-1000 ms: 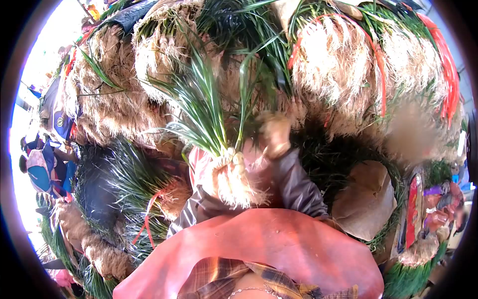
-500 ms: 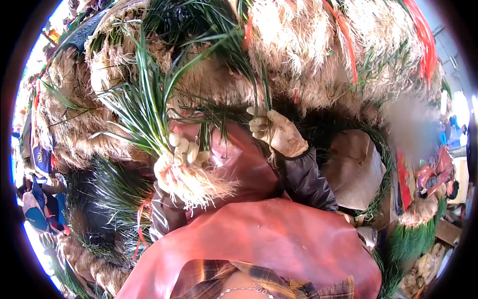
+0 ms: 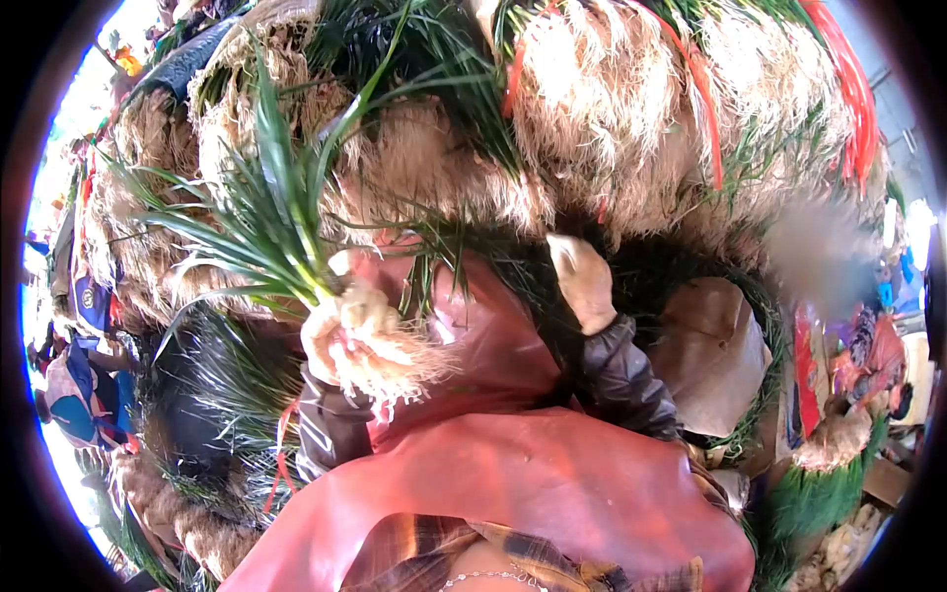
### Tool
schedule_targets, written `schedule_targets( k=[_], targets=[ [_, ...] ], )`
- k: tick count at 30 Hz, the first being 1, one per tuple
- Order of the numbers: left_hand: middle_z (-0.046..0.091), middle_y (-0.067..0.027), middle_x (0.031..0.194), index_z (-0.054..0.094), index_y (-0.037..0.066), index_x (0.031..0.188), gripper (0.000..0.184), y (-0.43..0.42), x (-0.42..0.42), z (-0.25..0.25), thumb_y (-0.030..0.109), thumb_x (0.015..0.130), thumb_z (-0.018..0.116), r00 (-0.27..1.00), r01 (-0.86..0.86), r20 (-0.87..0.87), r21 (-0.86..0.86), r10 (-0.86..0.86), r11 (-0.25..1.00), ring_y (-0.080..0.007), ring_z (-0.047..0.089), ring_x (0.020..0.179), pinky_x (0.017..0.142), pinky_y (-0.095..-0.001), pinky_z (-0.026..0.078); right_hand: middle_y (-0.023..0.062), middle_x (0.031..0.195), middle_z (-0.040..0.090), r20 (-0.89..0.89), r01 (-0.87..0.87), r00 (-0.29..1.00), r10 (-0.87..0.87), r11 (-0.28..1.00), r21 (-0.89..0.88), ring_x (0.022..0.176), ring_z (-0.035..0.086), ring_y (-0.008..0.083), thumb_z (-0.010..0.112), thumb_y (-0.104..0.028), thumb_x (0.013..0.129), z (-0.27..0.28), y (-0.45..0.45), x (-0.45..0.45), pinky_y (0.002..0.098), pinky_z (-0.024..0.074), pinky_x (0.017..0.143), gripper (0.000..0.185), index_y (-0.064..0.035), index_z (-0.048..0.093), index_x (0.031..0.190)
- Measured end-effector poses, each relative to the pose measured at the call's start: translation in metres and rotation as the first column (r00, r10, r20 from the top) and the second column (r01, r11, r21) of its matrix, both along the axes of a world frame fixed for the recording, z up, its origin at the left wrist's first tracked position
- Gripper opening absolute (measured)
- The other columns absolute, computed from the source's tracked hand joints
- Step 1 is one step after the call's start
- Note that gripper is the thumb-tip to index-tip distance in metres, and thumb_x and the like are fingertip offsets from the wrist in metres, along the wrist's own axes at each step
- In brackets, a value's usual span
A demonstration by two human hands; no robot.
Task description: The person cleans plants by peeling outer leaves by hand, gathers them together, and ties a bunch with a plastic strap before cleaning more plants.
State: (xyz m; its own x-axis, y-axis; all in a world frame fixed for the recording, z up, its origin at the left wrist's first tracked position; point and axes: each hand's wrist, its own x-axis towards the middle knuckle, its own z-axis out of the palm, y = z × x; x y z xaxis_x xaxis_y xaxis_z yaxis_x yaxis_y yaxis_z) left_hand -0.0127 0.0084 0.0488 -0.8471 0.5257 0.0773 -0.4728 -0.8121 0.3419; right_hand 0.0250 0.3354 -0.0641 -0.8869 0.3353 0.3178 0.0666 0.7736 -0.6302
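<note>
My left hand (image 3: 360, 316), in a pale glove, grips a bunch of leek-like green stalks (image 3: 301, 222) near the root end. Its long flat leaves fan up and to the left, while pale stringy roots (image 3: 409, 370) hang below the fingers. My right hand (image 3: 584, 281), also gloved, is apart from the bunch, just below the hanging roots of the stacked bundles. Its thumb side faces me and the other fingers are mostly hidden, so any hold is unclear. Loose green leaves (image 3: 434, 261) lie over the red apron (image 3: 513, 474) between the hands.
Stacked bundles with pale roots (image 3: 612, 109) and red ties (image 3: 705, 109) form a wall ahead. A tied green bundle (image 3: 237, 385) is beside my left sleeve. A brown sheet-like piece (image 3: 710, 355) lies right of my right sleeve. Another bundle (image 3: 824, 474) stands further right.
My right hand has moved right and away from the thin green leaves it was pinching, and its curled fingers no longer show. My left hand still holds the bunch, slightly turned.
</note>
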Motion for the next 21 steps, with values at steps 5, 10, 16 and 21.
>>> schedule_targets(
  k=[5,10,16,21],
  targets=[
    [0.053,-0.0019,0.083,0.052,0.000,0.120,0.038,0.015,0.015,-0.026,0.017,0.087,0.060,0.998,-0.043,0.029,-0.330,0.056,0.943,-0.0158,0.049,0.076,0.075,-0.0333,0.044,0.0108,0.094,0.069,-0.119,0.255,0.966,-0.231,0.930,0.263,0.089,0.065,0.0315,0.071,-0.018,0.082,0.029,-0.029,-0.104,0.0396,0.0510,0.076,0.017,-0.0103,0.068,0.097],
    [0.063,-0.0098,0.093,0.049,0.000,0.132,0.051,0.017,0.018,-0.021,0.009,0.084,0.060,0.975,-0.180,0.038,-0.452,0.221,0.873,-0.0234,0.061,0.082,0.082,-0.0406,0.052,0.0053,0.074,0.063,-0.433,0.159,0.898,-0.077,0.974,0.158,0.068,0.061,0.0262,0.070,-0.019,0.080,0.066,-0.050,-0.086,0.0448,0.0435,0.060,0.013,-0.0127,0.061,0.073],
    [0.065,-0.0081,0.073,0.065,-0.002,0.096,0.015,0.054,0.012,0.009,0.006,0.084,0.064,0.987,-0.101,0.031,-0.655,0.161,0.749,-0.0152,0.059,0.061,0.057,-0.0238,0.046,0.0121,0.075,0.068,-0.202,-0.483,0.873,0.444,0.735,-0.476,0.071,0.068,0.0182,0.072,-0.020,0.087,0.067,-0.105,-0.010,0.0310,0.0519,0.059,0.022,0.0011,0.069,0.091],
    [0.066,-0.0085,0.075,0.065,-0.002,0.090,0.014,0.051,0.006,-0.014,0.009,0.084,0.066,0.993,-0.099,-0.011,-0.641,0.120,0.761,-0.0138,0.060,0.059,0.053,-0.0212,0.043,0.0108,0.074,0.065,0.000,-0.248,0.965,0.263,0.912,-0.327,0.071,0.066,0.0209,0.072,-0.046,0.083,0.091,-0.085,-0.022,0.0349,0.0496,0.064,0.046,-0.0013,0.064,0.090]
  ],
)
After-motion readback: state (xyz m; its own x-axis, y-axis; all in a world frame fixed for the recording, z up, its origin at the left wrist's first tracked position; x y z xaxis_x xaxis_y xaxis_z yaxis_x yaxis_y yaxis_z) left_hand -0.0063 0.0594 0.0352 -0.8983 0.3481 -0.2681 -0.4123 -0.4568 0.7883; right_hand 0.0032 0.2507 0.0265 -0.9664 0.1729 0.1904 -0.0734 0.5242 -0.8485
